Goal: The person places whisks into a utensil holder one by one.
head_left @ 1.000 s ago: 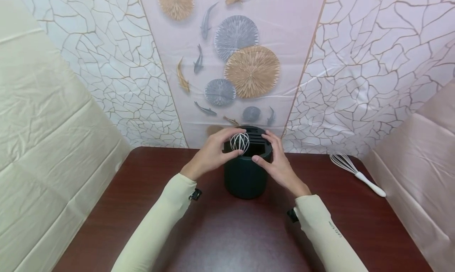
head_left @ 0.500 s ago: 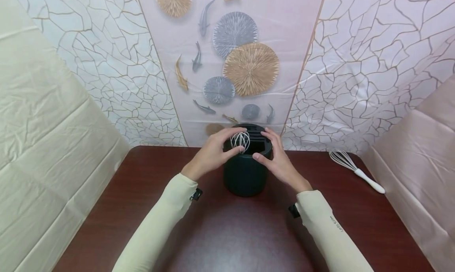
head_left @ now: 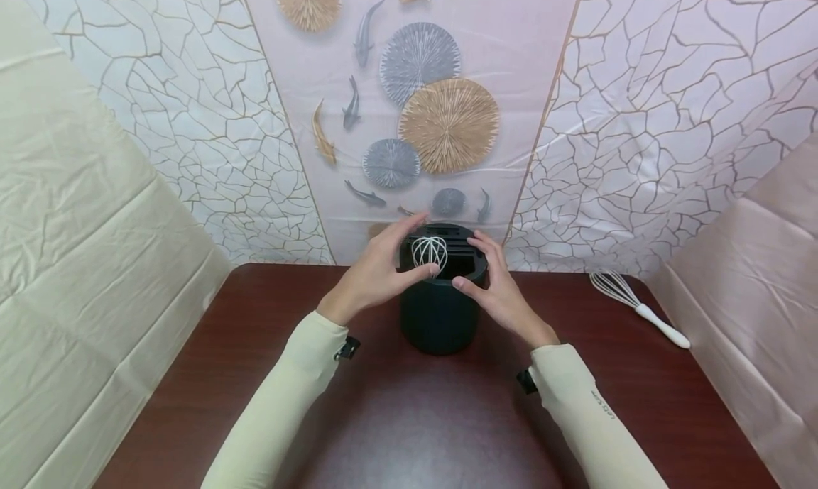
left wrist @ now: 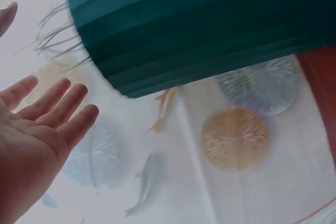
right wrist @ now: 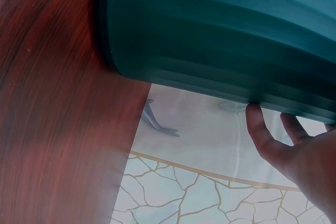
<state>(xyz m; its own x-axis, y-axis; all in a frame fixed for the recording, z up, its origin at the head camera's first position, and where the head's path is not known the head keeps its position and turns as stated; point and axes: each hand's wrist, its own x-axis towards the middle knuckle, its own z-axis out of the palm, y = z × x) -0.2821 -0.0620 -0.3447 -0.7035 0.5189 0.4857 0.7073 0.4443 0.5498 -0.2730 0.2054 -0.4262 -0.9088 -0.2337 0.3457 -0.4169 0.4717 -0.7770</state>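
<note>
A dark green ribbed utensil holder (head_left: pixel 439 317) stands upright near the table's back edge, slots across the back of its top and an opening at the front. The white wire head of a whisk (head_left: pixel 429 255) pokes out on the left; the rest is hidden inside. My left hand (head_left: pixel 373 267) is spread beside that whisk, thumb in front of the wires and fingers apart. In the left wrist view, the left fingers (left wrist: pixel 65 109) are extended, clear of the holder. My right hand (head_left: pixel 501 290) grips the holder's right side near the rim, fingertips (right wrist: pixel 254 113) against its wall.
Another whisk (head_left: pixel 639 309) with a white handle lies at the table's back right, close to the side cloth. A patterned cloth (head_left: pixel 418 148) hangs right behind the reddish-brown table (head_left: pixel 409 432). Pale cloth walls (head_left: pixel 96 262) flank both sides.
My left fingers have lifted away from the whisk head and opened wider, while the thumb stays near it. The right hand and the holder keep their places; the view shifts slightly.
</note>
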